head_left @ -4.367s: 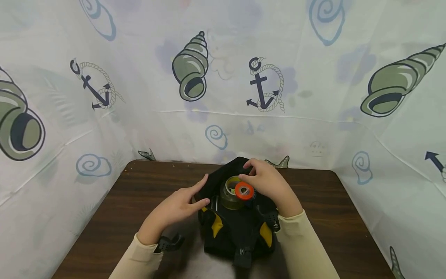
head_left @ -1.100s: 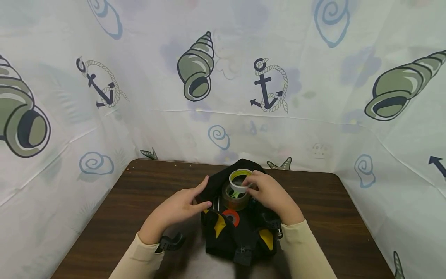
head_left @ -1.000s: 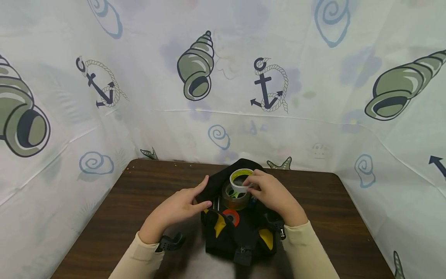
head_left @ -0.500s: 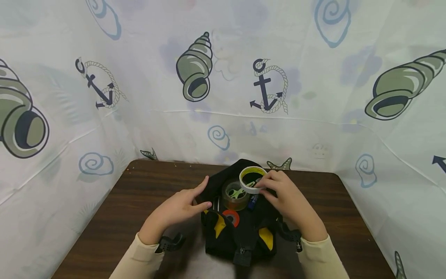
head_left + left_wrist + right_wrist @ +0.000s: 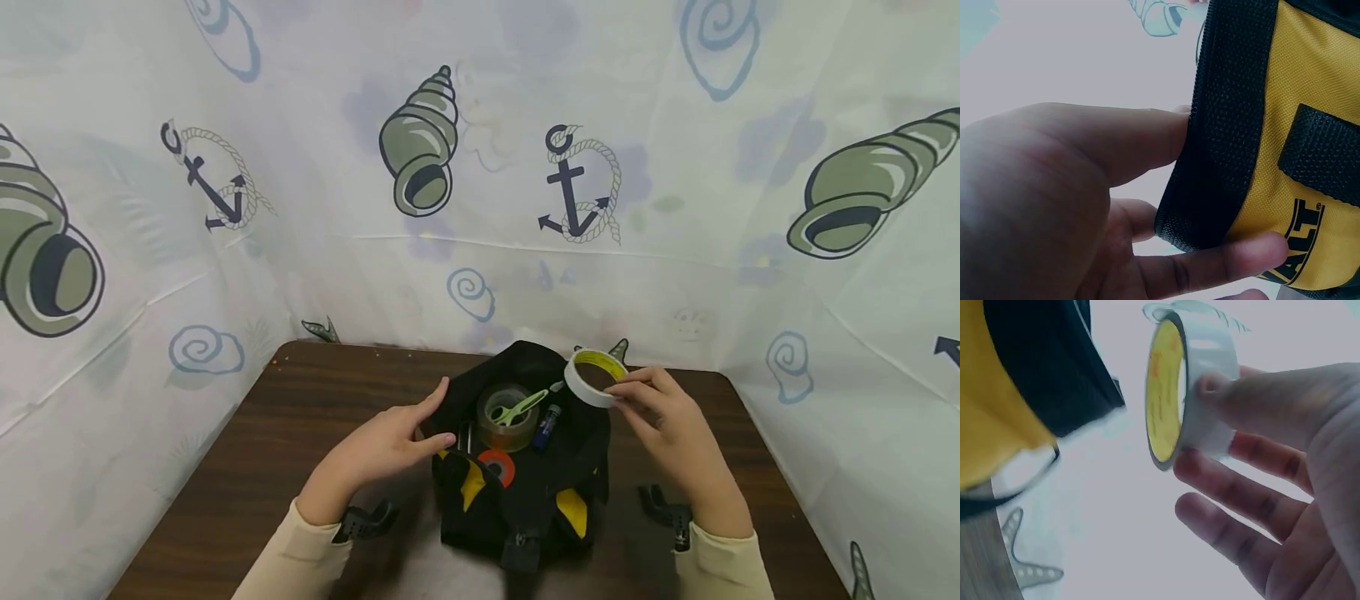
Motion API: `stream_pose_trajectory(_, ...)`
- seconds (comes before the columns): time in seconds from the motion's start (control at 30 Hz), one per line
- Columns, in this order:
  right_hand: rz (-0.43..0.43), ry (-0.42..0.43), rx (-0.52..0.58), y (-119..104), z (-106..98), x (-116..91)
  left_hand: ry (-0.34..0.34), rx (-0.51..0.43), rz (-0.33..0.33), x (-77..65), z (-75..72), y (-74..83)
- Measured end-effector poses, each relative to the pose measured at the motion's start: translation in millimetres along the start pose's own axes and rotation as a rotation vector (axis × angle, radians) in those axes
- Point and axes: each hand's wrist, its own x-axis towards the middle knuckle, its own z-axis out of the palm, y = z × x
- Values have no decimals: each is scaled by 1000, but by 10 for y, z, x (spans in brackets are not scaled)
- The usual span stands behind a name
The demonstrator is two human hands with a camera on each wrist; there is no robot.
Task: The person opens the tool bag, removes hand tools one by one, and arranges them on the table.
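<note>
My right hand (image 5: pixel 678 437) pinches a white roll of tape (image 5: pixel 573 385) with a yellow inner core, beyond the right edge of a black and yellow tool bag (image 5: pixel 480 521). In the right wrist view the thumb lies against the roll's outer side (image 5: pixel 1210 347). My left hand (image 5: pixel 378 442) holds the bag's left rim; in the left wrist view its thumb goes behind the zipped edge (image 5: pixel 1207 125) while fingers lie on the yellow outside. Inside the bag are a wide roll of clear brown tape (image 5: pixel 498 437), green-handled scissors (image 5: pixel 532 402) and a dark blue tube (image 5: pixel 547 427).
An orange-red ring-shaped roll (image 5: pixel 506 467) lies at the bag's near side. A black buckled strap (image 5: pixel 521 546) hangs over its front. The bag stands on a dark wood-grain table (image 5: pixel 330 392), with a shell-and-anchor patterned cloth (image 5: pixel 495 167) hung behind.
My right hand has lifted the white tape roll out of the bag and carried it right, uncovering the scissors and blue tube. The orange roll went down earlier. My left hand stays put.
</note>
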Motion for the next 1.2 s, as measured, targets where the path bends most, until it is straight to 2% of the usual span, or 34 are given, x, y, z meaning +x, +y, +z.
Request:
stream_pose_trajectory(0.2,69,93,-67,205,-59,-91,-11,-11,1,-33,-9,-1)
stream_pose_trajectory(0.33,125,112,-82,342,-44,-136,-9,-9,-7,-33,5,-20)
stream_pose_trajectory(0.6,337,50,-35,679,109,-304,-3,0,-4,-27,10,-16)
stream_pose_trajectory(0.8,393,36,-52,906,265,-425,-5,-2,-9,-17,7,-21)
stream_pose_trajectory(0.93,453,-5,-17,1067,452,-508,10,0,-6,-17,5,-24)
stream_pose_trajectory(1.1,582,-100,-12,1227,732,-663,19,-5,-5,-21,4,-11)
stream_pose_trajectory(1.2,607,-102,-10,1263,823,-731,2,-4,-11,-15,3,-6)
